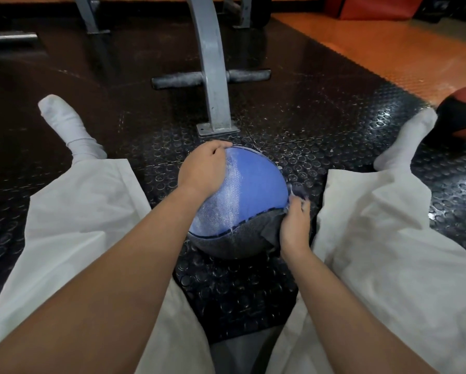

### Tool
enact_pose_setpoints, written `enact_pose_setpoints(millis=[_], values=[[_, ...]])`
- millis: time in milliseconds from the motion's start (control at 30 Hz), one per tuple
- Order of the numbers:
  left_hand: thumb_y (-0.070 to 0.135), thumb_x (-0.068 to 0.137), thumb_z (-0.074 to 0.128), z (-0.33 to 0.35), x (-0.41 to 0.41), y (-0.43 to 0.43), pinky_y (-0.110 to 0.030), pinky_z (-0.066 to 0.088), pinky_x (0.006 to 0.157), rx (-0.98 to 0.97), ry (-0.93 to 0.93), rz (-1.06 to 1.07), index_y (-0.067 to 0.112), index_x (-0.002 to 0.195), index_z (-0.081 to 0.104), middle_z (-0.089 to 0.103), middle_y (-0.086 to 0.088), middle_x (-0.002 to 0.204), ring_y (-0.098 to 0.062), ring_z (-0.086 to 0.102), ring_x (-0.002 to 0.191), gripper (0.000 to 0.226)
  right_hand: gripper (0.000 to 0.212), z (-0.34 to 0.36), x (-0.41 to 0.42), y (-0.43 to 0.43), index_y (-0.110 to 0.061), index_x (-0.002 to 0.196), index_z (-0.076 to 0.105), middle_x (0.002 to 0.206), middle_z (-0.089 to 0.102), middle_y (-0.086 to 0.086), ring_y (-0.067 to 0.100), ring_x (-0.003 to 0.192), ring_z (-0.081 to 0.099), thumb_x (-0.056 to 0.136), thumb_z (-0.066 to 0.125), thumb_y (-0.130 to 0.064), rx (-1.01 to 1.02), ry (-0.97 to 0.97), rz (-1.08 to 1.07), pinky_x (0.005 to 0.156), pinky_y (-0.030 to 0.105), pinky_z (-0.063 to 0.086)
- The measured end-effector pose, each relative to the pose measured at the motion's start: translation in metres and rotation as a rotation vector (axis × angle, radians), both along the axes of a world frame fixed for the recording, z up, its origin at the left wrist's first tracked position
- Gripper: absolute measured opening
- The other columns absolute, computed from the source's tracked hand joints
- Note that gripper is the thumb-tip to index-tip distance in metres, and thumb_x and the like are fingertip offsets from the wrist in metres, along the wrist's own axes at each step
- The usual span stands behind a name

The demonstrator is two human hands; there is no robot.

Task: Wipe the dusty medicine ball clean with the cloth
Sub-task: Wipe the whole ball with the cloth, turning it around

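Person seated on floor, legs spread, medicine ball (253, 184) on the black studded mat (226, 287) between the knees. The 2 legs fence it in at 9 and 3 o'clock, which probably stops it rolling off sideways.

Left hand (202, 171): palm flat on the ball's upper left, about 10 o'clock, fingers curled over the top edge and clamped on it. Reads as a brace, giving the other hand something firm to rub against.

Right hand (295, 225): at the ball's 4 o'clock, fingers closed round a bunched dark grey cloth (272, 233) and pressing it onto the seam where the blue panel meets the grey lower panel. Bunching gives a thick pad under the fingers.

Dust: white band (223, 195) runs down the left of the blue panel, from near the left fingertips to the seam. Blue to the right of it looks clean. Grey panel is hard to judge.

Judgement: roughly half the visible blue is wiped. The dusty strip sits right beside the bracing hand, so the ball likely needs turning or the grip shifting. The underside is hidden.

Surroundings: grey metal frame post (213, 76) at 12 o'clock, near the ball and not touching. Red-and-black ball (464, 114) at 2 o'clock, well apart.
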State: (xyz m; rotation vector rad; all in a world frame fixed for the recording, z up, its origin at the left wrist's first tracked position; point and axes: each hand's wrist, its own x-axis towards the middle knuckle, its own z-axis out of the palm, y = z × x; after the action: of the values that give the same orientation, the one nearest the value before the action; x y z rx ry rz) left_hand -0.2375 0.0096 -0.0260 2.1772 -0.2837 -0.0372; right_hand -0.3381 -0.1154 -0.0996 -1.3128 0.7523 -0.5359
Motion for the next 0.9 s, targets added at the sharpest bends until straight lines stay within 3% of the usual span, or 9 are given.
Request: enact_pose_setpoints(millis=[67, 133, 233, 300, 467, 533, 600, 767, 900], values=[[0.023, 0.103, 0.033, 0.001, -0.003, -0.001, -0.026, 0.04, 0.084, 0.012, -0.015, -0.018, 0.031, 0.124, 0.063, 0.059, 0.011, 0.132, -0.013, 0.056, 0.109, 0.038, 0.032, -0.001, -0.003, -0.003, -0.013, 0.126, 0.046, 0.116, 0.057, 0.001, 0.018, 0.106, 0.054, 0.1, 0.038, -0.03, 0.096, 0.096, -0.003, 0.089, 0.033, 0.039], [0.022, 0.103, 0.034, 0.001, -0.007, -0.001, -0.021, 0.037, 0.086, 0.017, -0.034, -0.034, 0.03, 0.125, 0.063, 0.056, 0.013, 0.135, -0.006, 0.052, 0.11, 0.037, 0.019, 0.01, -0.004, 0.002, -0.019, 0.113, 0.046, 0.096, 0.055, -0.008, 0.012, 0.092, 0.053, 0.102, 0.036, -0.03, 0.015, 0.082, -0.03, 0.084, 0.03, 0.035], [0.022, 0.102, 0.037, -0.002, -0.014, 0.0, -0.004, 0.032, 0.076, -0.007, -0.053, -0.047, 0.031, 0.124, 0.064, 0.056, 0.019, 0.133, 0.006, 0.045, 0.104, 0.036, 0.022, 0.029, -0.006, 0.014, -0.022, 0.116, 0.055, 0.095, 0.059, -0.009, 0.014, 0.097, 0.055, 0.101, 0.04, -0.029, -0.318, 0.01, -0.001, 0.078, 0.028, 0.035], [0.022, 0.101, 0.038, -0.003, -0.021, 0.002, 0.003, 0.027, 0.073, -0.033, -0.066, -0.053, 0.034, 0.121, 0.066, 0.056, 0.023, 0.13, 0.009, 0.047, 0.103, 0.036, 0.022, 0.037, -0.006, 0.018, -0.022, 0.115, 0.062, 0.101, 0.062, -0.012, 0.012, 0.104, 0.055, 0.098, 0.047, -0.024, -0.527, -0.043, 0.045, 0.088, 0.029, 0.04], [0.019, 0.101, 0.041, -0.005, -0.041, 0.003, -0.002, 0.031, 0.088, -0.008, -0.171, -0.139, 0.032, 0.121, 0.067, 0.058, 0.023, 0.129, 0.005, 0.047, 0.118, 0.036, 0.02, 0.038, -0.012, 0.014, -0.025, 0.104, 0.07, 0.123, 0.057, -0.013, 0.008, 0.119, 0.049, 0.089, 0.057, -0.02, -0.59, -0.127, 0.074, 0.105, 0.024, 0.035], [0.018, 0.1, 0.041, -0.008, -0.046, 0.005, -0.018, 0.036, 0.103, 0.0, -0.223, -0.153, 0.031, 0.122, 0.066, 0.058, 0.02, 0.13, 0.0, 0.048, 0.121, 0.035, 0.02, 0.033, -0.017, 0.017, -0.024, 0.098, 0.072, 0.124, 0.043, -0.013, 0.012, 0.119, 0.04, 0.085, 0.057, -0.029, -0.642, -0.054, -0.01, 0.105, 0.025, 0.03], [0.021, 0.1, 0.042, -0.009, -0.05, 0.004, -0.032, 0.033, 0.11, 0.024, -0.228, -0.107, 0.03, 0.124, 0.064, 0.056, 0.017, 0.134, -0.004, 0.046, 0.125, 0.034, 0.028, 0.033, -0.021, 0.022, -0.025, 0.1, 0.072, 0.119, 0.037, -0.01, 0.018, 0.116, 0.038, 0.082, 0.055, -0.038, -0.7, 0.021, -0.053, 0.106, 0.037, 0.03], [0.025, 0.1, 0.041, -0.009, -0.056, 0.003, -0.035, 0.033, 0.111, 0.029, -0.171, 0.025, 0.029, 0.13, 0.059, 0.054, 0.014, 0.138, -0.007, 0.045, 0.129, 0.036, 0.024, 0.037, -0.026, 0.028, -0.021, 0.108, 0.071, 0.11, 0.046, -0.002, 0.022, 0.102, 0.036, 0.092, 0.055, -0.031, -0.837, 0.077, -0.033, 0.093, 0.037, 0.032], [0.023, 0.102, 0.038, -0.01, -0.059, 0.008, -0.032, 0.029, 0.113, 0.027, -0.181, -0.017, 0.027, 0.134, 0.057, 0.05, 0.011, 0.144, -0.006, 0.039, 0.134, 0.037, 0.028, 0.05, -0.014, 0.025, -0.007, 0.093, 0.072, 0.097, 0.06, 0.004, 0.017, 0.089, 0.033, 0.084, 0.051, -0.023, -1.014, -0.007, 0.027, 0.081, 0.027, 0.029]])
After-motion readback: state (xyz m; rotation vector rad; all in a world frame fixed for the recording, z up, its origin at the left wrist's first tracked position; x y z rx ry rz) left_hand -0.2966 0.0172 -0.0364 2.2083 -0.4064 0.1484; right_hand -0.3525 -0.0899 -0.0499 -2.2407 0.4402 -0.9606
